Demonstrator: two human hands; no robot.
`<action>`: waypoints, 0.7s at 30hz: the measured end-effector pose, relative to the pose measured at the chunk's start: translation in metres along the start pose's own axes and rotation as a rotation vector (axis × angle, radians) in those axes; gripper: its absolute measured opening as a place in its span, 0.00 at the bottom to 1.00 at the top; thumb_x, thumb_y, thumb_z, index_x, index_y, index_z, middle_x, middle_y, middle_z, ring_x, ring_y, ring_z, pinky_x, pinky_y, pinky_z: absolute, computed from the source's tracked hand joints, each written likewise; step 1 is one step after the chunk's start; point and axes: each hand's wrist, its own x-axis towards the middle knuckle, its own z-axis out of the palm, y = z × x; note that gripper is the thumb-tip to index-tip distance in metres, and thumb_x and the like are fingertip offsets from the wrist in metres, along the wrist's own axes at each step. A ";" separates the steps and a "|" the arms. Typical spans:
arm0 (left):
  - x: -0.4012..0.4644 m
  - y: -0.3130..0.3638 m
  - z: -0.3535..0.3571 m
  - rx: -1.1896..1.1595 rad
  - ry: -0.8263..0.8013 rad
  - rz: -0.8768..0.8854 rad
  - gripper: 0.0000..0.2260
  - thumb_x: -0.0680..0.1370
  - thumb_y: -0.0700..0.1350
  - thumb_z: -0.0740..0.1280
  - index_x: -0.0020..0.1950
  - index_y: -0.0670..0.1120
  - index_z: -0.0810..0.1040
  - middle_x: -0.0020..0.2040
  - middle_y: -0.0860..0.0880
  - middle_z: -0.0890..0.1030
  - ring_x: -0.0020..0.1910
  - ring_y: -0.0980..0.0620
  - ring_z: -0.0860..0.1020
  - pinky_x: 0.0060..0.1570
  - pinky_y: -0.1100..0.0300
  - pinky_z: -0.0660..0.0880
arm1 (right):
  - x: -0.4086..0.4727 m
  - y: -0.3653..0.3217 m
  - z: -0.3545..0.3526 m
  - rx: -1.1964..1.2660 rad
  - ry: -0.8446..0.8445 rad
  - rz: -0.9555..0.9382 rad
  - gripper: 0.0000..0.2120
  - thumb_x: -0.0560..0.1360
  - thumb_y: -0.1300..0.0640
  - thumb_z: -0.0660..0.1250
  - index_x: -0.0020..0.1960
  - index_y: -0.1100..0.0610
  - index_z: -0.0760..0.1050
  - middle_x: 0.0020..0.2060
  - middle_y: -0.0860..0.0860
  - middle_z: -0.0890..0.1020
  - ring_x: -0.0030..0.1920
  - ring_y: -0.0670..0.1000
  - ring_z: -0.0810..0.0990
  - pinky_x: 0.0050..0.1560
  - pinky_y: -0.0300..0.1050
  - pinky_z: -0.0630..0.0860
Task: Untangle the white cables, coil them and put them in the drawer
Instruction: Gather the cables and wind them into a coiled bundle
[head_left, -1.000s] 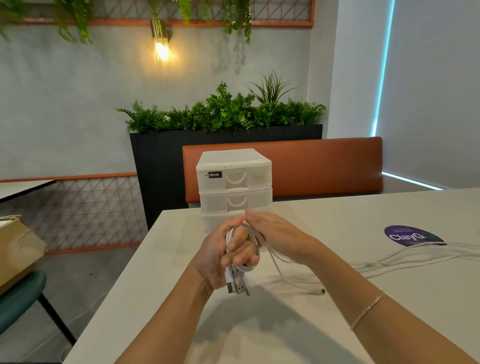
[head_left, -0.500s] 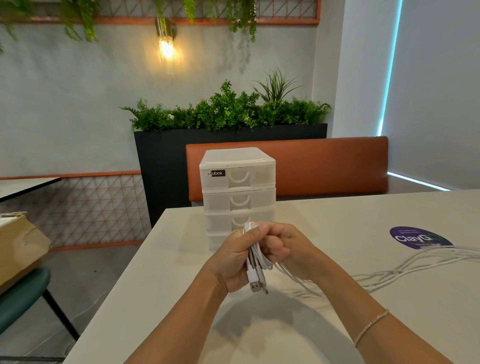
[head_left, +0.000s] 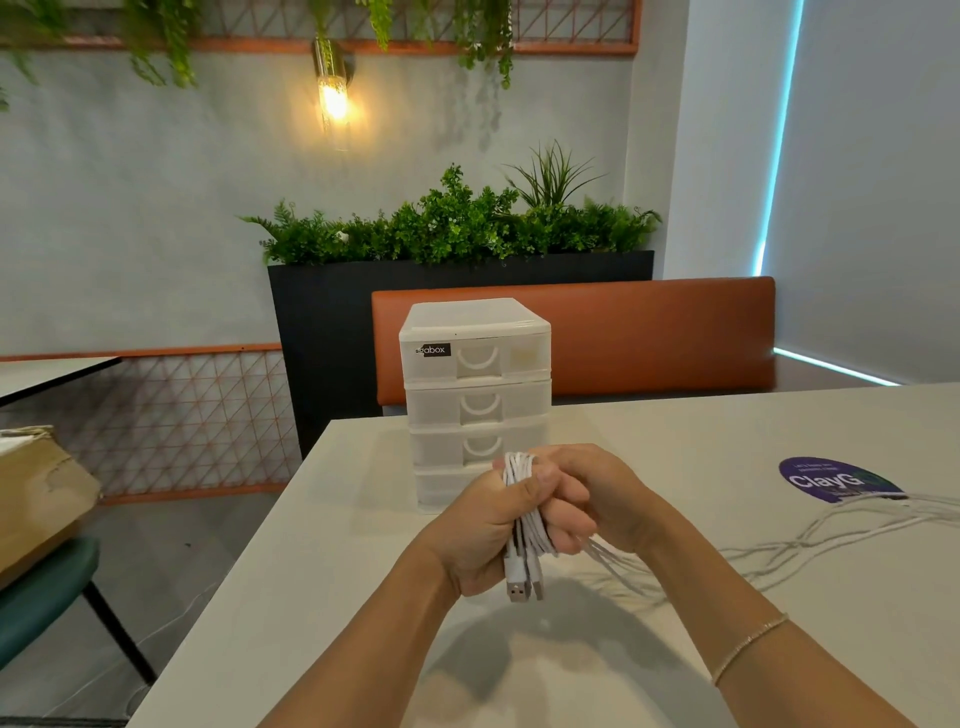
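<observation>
1. My left hand clamps the coil, plugs dangling, so the loops cannot spring apart.
2. My right hand curls around the cable, feeding slack from the table.
3. Beyond, the drawers wait, all closed.

Cables before drawer unit

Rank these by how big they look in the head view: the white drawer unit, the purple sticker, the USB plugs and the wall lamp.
1. white drawer unit
2. purple sticker
3. wall lamp
4. USB plugs

The lamp and plugs look close in size; the plugs sit much nearer the camera, so that order is unsure.
</observation>
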 end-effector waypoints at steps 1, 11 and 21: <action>0.000 0.000 0.001 0.017 0.014 -0.027 0.16 0.71 0.56 0.64 0.38 0.44 0.82 0.29 0.48 0.82 0.28 0.55 0.79 0.35 0.63 0.77 | 0.000 0.000 0.000 -0.031 0.021 -0.003 0.17 0.76 0.59 0.58 0.45 0.75 0.73 0.37 0.66 0.77 0.38 0.58 0.77 0.43 0.54 0.78; -0.002 0.003 0.008 0.145 -0.023 -0.168 0.23 0.73 0.58 0.52 0.39 0.40 0.74 0.25 0.47 0.79 0.22 0.55 0.75 0.29 0.65 0.74 | 0.000 -0.002 -0.003 -0.058 0.105 -0.142 0.11 0.73 0.55 0.62 0.46 0.55 0.83 0.40 0.49 0.85 0.45 0.47 0.82 0.49 0.36 0.78; -0.001 0.002 0.004 0.232 -0.029 -0.243 0.25 0.73 0.61 0.52 0.38 0.42 0.76 0.24 0.48 0.78 0.22 0.55 0.73 0.32 0.62 0.74 | 0.012 -0.016 0.001 -0.344 0.200 -0.082 0.22 0.75 0.52 0.66 0.23 0.52 0.68 0.21 0.44 0.68 0.25 0.43 0.66 0.34 0.39 0.65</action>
